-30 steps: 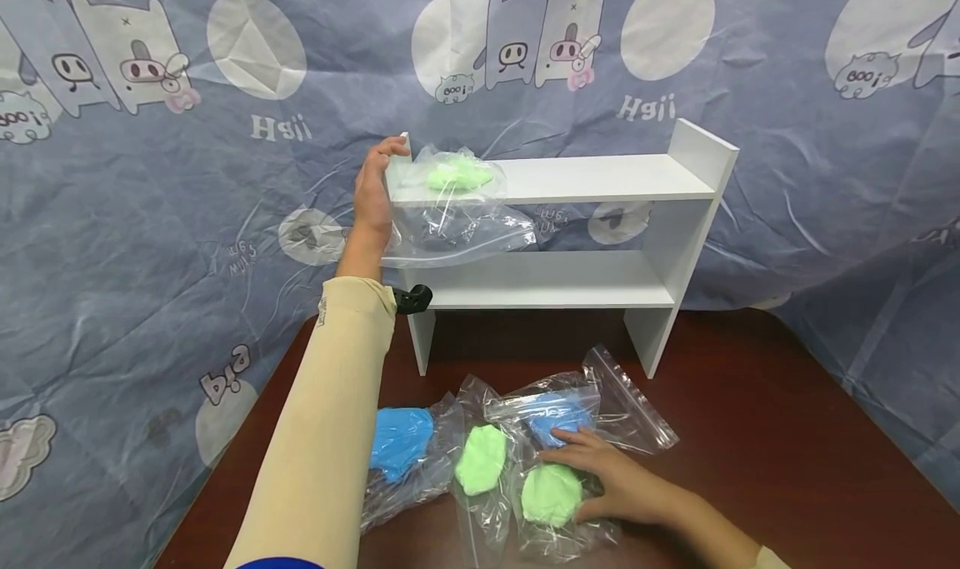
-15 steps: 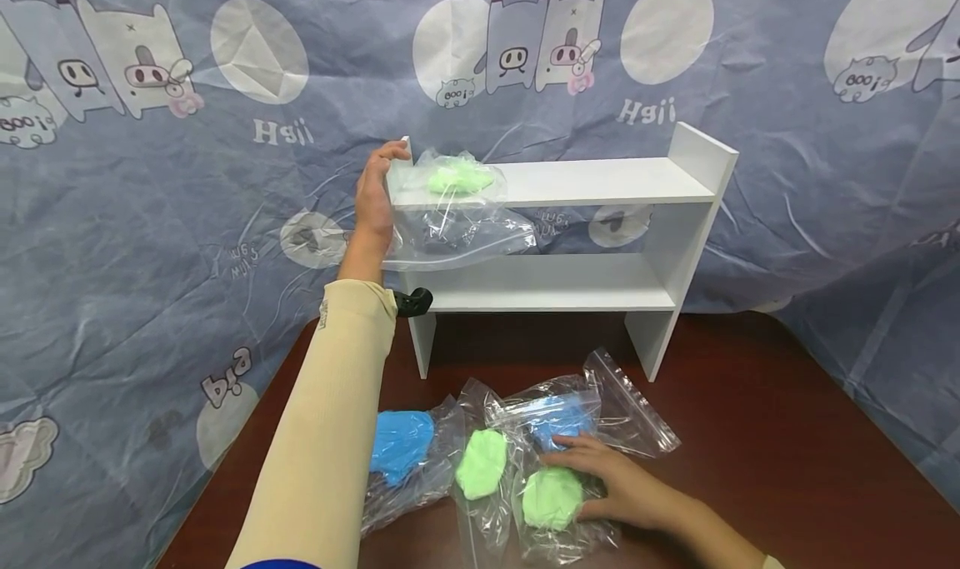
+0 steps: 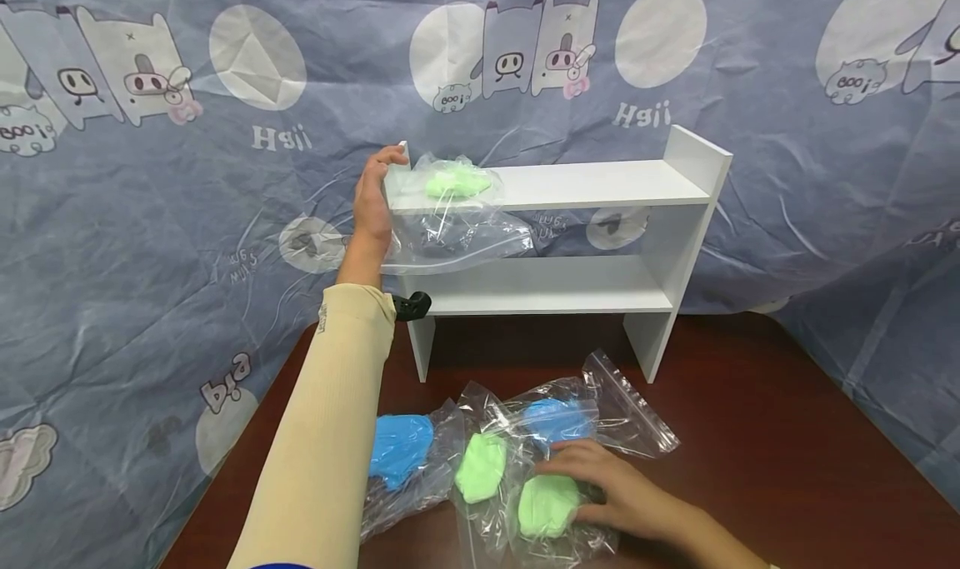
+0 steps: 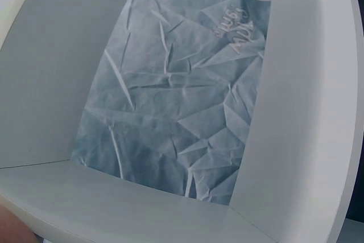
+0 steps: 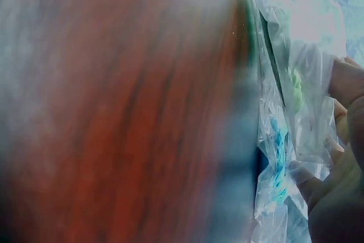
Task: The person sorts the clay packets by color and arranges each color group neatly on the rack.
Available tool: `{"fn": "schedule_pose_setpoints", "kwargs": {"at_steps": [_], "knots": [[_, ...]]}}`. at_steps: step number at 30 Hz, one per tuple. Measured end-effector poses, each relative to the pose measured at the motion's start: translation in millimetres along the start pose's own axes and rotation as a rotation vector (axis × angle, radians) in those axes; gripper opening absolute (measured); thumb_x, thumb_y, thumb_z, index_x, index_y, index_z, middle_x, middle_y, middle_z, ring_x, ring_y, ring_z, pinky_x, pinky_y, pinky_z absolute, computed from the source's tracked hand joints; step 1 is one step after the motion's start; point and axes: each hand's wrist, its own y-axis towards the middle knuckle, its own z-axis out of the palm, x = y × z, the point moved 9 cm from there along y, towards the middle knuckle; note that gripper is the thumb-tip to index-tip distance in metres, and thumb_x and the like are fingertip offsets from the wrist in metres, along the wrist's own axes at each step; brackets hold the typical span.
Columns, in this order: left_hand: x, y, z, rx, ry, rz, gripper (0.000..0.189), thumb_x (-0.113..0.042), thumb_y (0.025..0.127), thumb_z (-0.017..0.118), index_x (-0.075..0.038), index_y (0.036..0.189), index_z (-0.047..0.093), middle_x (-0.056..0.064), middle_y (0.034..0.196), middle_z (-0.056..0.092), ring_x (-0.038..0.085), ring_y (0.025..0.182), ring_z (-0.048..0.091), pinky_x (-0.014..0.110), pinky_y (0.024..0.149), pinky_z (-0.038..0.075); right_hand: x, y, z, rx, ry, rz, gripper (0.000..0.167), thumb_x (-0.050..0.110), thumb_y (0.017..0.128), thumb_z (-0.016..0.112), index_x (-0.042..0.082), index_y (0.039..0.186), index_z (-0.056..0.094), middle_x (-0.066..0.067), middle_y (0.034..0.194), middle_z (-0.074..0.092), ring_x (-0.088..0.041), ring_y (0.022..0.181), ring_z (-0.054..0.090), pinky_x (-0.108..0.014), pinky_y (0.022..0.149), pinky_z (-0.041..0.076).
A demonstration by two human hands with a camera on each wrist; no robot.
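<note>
My left hand grips the left side panel of a white two-tier shelf, fingers bent over its top edge. Beside it, a clear zip bag holding a pale green lump lies on the top board, its zip end hanging over the front. On the table, my right hand holds another zip bag with a round green lump, fingers along its upper edge and thumb at its right. The right wrist view shows these fingers against the clear plastic. Only a bit of the left hand shows in the left wrist view.
Left of the right hand lie a bag with an oval green lump and one with a blue lump. Above it, a bag with another blue lump overlaps its neighbours. A patterned cloth hangs behind the dark table.
The view has tilted up slightly. The right hand's fingers have drawn in a little around the round green lump's bag. The left hand stays on the shelf panel.
</note>
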Motion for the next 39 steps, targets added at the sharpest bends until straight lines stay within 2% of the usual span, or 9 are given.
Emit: {"fn": "schedule_pose_setpoints", "kwargs": {"at_steps": [6, 11, 14, 16, 22, 28, 34, 39], "knots": [[2.0, 1.9, 0.6, -0.007, -0.044, 0.008, 0.03, -0.018, 0.094, 0.031, -0.02, 0.093, 0.06, 0.016, 0.147, 0.052, 0.021, 0.143, 0.04, 0.037, 0.119, 0.031, 3, 1.2, -6, -0.014, 0.008, 0.036, 0.066, 0.024, 0.077, 0.081, 0.031, 0.138, 0.057, 0.002, 0.135, 0.063, -0.022, 0.126, 0.055, -0.049, 0.096, 0.051], [1.5, 2.5, -0.2, -0.012, -0.051, 0.015, 0.03, -0.017, 0.094, 0.031, -0.02, 0.092, 0.06, 0.016, 0.146, 0.052, 0.02, 0.142, 0.041, 0.032, 0.116, 0.033, 6, 5.8, -19, -0.059, -0.017, 0.046, 0.069, 0.016, 0.073, 0.082, 0.032, 0.136, 0.059, 0.002, 0.134, 0.062, -0.021, 0.126, 0.056, -0.056, 0.095, 0.05], [1.1, 2.5, 0.0, -0.005, -0.044, 0.015, 0.029, -0.019, 0.094, 0.031, -0.02, 0.092, 0.06, 0.015, 0.147, 0.051, 0.02, 0.142, 0.041, 0.03, 0.111, 0.036, 7, 9.5, -27, -0.088, -0.034, 0.044, 0.068, 0.017, 0.072, 0.083, 0.032, 0.134, 0.06, 0.003, 0.133, 0.063, -0.022, 0.126, 0.055, -0.059, 0.095, 0.048], [0.8, 2.2, 0.1, -0.003, -0.04, 0.012, 0.029, -0.019, 0.094, 0.031, -0.023, 0.09, 0.059, 0.015, 0.148, 0.051, 0.02, 0.141, 0.041, 0.03, 0.109, 0.037, 8, 11.7, -33, -0.105, -0.03, 0.039, 0.066, 0.017, 0.072, 0.083, 0.032, 0.133, 0.061, 0.006, 0.13, 0.063, -0.021, 0.125, 0.055, -0.053, 0.095, 0.051], [-0.7, 1.3, 0.0, -0.014, -0.043, 0.022, 0.028, -0.018, 0.094, 0.031, -0.021, 0.09, 0.059, 0.017, 0.146, 0.051, 0.02, 0.14, 0.042, 0.033, 0.11, 0.037, 10, 18.7, -54, -0.164, 0.013, 0.017, 0.063, 0.012, 0.073, 0.083, 0.025, 0.132, 0.063, 0.009, 0.123, 0.063, -0.018, 0.121, 0.054, -0.037, 0.096, 0.051], [-1.6, 0.6, -1.0, -0.015, -0.018, 0.039, 0.028, -0.02, 0.094, 0.031, -0.026, 0.088, 0.058, 0.017, 0.146, 0.052, 0.022, 0.142, 0.041, 0.029, 0.113, 0.033, 8, 25.8, -78, -0.185, 0.021, 0.078, 0.059, 0.016, 0.077, 0.083, 0.026, 0.131, 0.063, 0.009, 0.126, 0.063, -0.016, 0.124, 0.053, -0.034, 0.1, 0.049], [-1.3, 0.0, -0.5, -0.003, -0.007, 0.023, 0.028, -0.022, 0.093, 0.031, -0.026, 0.089, 0.058, 0.015, 0.147, 0.051, 0.023, 0.144, 0.038, 0.033, 0.114, 0.031, 5, 30.2, -102, -0.208, 0.046, 0.135, 0.061, 0.011, 0.075, 0.085, 0.028, 0.129, 0.064, 0.007, 0.13, 0.062, -0.01, 0.128, 0.051, -0.018, 0.104, 0.042], [-2.5, -2.2, 0.4, 0.002, 0.004, 0.017, 0.028, -0.022, 0.093, 0.03, -0.026, 0.089, 0.057, 0.014, 0.147, 0.051, 0.023, 0.145, 0.037, 0.032, 0.115, 0.029, 5, 35.2, -126, -0.234, 0.03, 0.136, 0.062, 0.007, 0.074, 0.085, 0.027, 0.129, 0.064, 0.001, 0.131, 0.062, -0.009, 0.129, 0.051, -0.01, 0.106, 0.037]]}}
